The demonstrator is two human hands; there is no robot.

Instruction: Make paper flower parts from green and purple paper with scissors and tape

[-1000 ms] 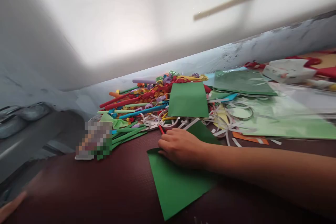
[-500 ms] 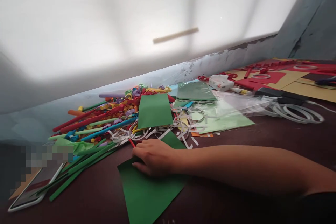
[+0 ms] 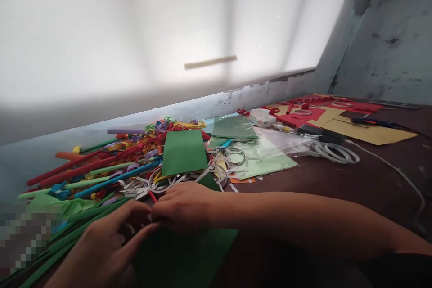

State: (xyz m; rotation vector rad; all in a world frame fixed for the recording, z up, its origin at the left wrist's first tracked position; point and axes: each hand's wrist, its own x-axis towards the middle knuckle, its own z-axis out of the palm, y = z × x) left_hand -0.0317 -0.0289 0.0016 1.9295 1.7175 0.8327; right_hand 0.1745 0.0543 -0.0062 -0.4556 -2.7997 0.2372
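My right hand (image 3: 185, 207) rests over a dark green paper sheet (image 3: 189, 256), its fingers curled together. My left hand (image 3: 108, 238) reaches in from the lower left, thumb and fingertips closed against the right fingertips. What the two hands pinch is hidden at that meeting point. The sheet's left part lies behind my left hand. Just beyond my right fingers are a red handle (image 3: 153, 196) and pale metal scissors (image 3: 135, 192). A second green sheet (image 3: 185, 153) sits on the heap behind.
Rolled paper sticks and ribbons (image 3: 111, 166) lie heaped at the left, with green strips (image 3: 64, 243) nearer me. Clear plastic packets (image 3: 232, 127), a coiled white cable (image 3: 337, 152), white tape rings (image 3: 235, 156) and red and yellow papers (image 3: 364, 130) spread to the right.
My left hand has come in from the lower left and met my right fingertips. The camera view has shifted right. My right hand stays over the green sheet.
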